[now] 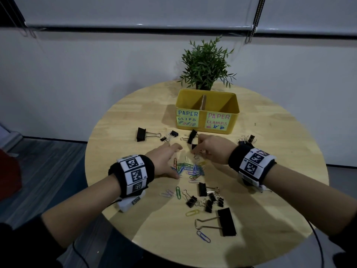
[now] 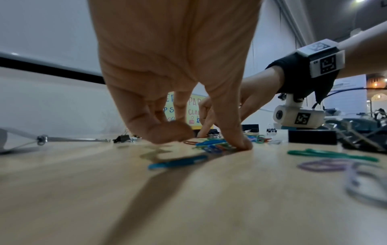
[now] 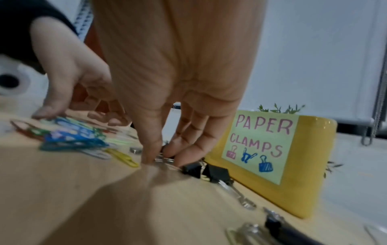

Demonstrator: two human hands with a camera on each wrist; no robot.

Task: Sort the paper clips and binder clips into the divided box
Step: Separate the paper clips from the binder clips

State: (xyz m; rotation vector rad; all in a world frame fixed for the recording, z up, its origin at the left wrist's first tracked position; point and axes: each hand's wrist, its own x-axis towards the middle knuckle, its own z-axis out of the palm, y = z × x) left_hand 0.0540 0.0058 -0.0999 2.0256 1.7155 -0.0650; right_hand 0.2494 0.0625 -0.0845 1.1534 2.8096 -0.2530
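A yellow divided box (image 1: 229, 120) stands at the table's far side, its left half labelled PAPER CLIPS and its right half PAPER CLAMPS (image 3: 259, 140). A pile of coloured paper clips (image 1: 190, 169) lies in the middle of the table. My left hand (image 1: 172, 161) arches over the pile's left edge, with the thumb (image 2: 243, 145) and curled fingertips (image 2: 173, 136) down among the clips and apart from each other. My right hand (image 1: 197, 149) is just beyond the pile. It pinches a small black binder clip (image 1: 194, 147) at table level between thumb and fingers (image 3: 184, 157).
Black binder clips lie scattered: one far left (image 1: 141, 134), one before the box (image 1: 192, 136), a group at the right (image 1: 247, 141), a cluster in front (image 1: 208, 200) and a large one (image 1: 227, 221). Loose paper clips (image 1: 177, 192) lie nearby. A potted plant (image 1: 204, 64) stands behind the box.
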